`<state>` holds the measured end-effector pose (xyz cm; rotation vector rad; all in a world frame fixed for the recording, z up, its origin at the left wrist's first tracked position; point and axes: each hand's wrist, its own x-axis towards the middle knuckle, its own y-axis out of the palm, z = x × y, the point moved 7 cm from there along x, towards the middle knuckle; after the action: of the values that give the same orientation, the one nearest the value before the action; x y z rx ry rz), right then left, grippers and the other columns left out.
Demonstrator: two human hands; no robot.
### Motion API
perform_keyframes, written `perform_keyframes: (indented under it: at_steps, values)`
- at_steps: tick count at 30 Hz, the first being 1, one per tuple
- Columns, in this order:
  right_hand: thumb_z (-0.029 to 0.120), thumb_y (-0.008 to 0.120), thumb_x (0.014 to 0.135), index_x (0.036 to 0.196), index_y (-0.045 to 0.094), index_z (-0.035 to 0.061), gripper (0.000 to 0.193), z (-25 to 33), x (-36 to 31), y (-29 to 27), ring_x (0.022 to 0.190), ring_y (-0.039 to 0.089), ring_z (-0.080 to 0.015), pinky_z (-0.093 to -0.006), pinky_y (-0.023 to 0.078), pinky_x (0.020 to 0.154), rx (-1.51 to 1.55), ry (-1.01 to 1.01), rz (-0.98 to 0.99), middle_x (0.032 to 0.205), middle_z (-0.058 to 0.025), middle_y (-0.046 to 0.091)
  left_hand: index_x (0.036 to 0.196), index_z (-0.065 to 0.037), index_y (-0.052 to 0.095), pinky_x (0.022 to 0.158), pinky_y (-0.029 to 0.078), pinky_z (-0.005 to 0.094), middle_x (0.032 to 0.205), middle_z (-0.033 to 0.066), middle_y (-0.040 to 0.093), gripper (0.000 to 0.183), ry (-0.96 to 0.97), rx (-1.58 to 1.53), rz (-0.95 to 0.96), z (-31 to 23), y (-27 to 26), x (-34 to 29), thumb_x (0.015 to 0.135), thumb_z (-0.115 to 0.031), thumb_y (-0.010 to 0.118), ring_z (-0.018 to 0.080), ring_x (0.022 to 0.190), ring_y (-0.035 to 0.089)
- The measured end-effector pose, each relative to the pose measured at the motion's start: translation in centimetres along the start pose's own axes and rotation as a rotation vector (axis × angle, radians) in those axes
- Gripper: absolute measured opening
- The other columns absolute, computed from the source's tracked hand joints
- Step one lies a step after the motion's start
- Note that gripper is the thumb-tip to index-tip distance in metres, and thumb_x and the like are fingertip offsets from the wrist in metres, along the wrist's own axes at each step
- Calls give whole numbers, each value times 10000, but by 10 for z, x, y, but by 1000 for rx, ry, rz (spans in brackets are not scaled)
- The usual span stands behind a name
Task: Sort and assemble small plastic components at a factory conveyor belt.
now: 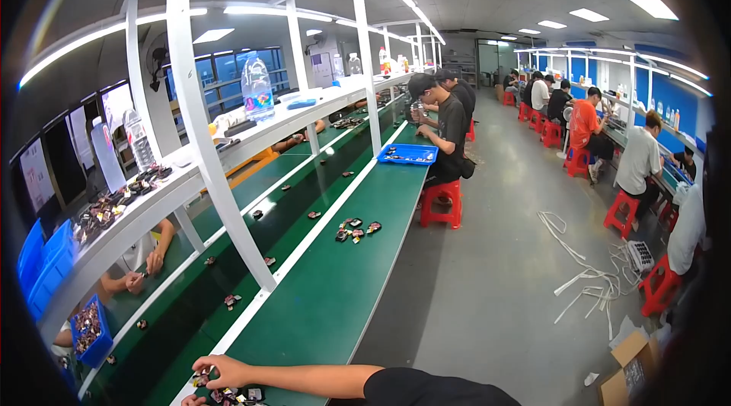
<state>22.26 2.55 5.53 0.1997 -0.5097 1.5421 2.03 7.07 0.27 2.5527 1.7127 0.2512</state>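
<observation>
In the head view, the step in hand seemed to be picking up or sorting small parts at the near end of the green bench [316, 296]. The right hand [221, 371] had its fingers bent in a fairly narrow arch about a small dark part [201, 378]; whether they gripped it, I could not tell. Of the left hand [194, 401], only a little showed at the lower edge, its grasp unclear. The next move probably called for a light pinch on one piece without scattering its neighbours. The loose pile [234, 395] lay on the bench just beside the right hand, jumbled, blackish, flecked with pale and reddish patches.
</observation>
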Motion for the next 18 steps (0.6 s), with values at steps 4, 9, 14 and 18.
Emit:
perform_keyframes:
  at_steps: [4,9,14,18]
  values:
    - [107,680,676,1171,557,60,512,16,8,19,1070,557,-241,-332,467,859,-83,-183,110,1107,-112,595,1104,58,582,633,507,261,920,118,647,249,-69,-57,54,-4,13,-5,965,-147,547,170,771,613]
    - [116,669,727,1208,543,29,505,7,-1,59,1116,505,-315,-399,406,993,-13,-290,256,1143,-140,565,1199,-131,627,750,527,360,1065,122,640,303,-269,-218,202,19,-8,-6,899,-90,631,299,782,612]
    - [120,670,766,1254,560,83,501,32,-3,33,1159,503,-320,-408,392,1018,-182,-253,358,1194,-133,572,1164,42,579,947,470,376,1155,133,625,291,-219,-350,170,18,12,2,983,-168,490,219,1057,603]
    - [69,669,781,1279,548,115,514,22,-1,30,1169,520,-328,-394,433,1003,-261,-157,341,1225,-139,565,1236,51,541,932,483,380,1167,119,616,375,-251,-373,337,10,24,-1,1006,-238,477,200,1064,596]
